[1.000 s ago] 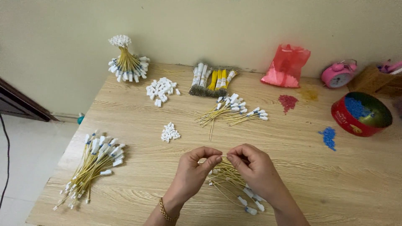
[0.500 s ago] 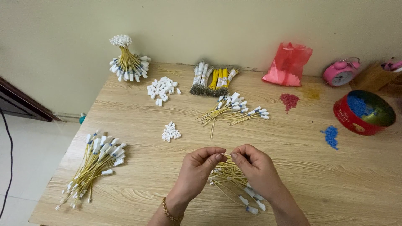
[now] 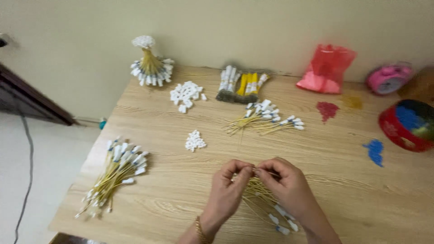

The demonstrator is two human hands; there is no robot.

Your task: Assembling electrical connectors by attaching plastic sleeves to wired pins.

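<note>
Head view: left hand and right hand pinch, it seems, one thin stick above the stick pile on the worktop; loose fingers could drop it.

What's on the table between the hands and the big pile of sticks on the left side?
In the head view, only bare wooden table lies between the left hand and the left pile of sticks. The little white heap sits farther back.

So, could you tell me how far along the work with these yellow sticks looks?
Looks done: a tied standing bundle and a loose pile on the left. In hand: left hand and right hand pinch one stick above the pile beneath. Seemingly left: sticks mid-table.
</note>
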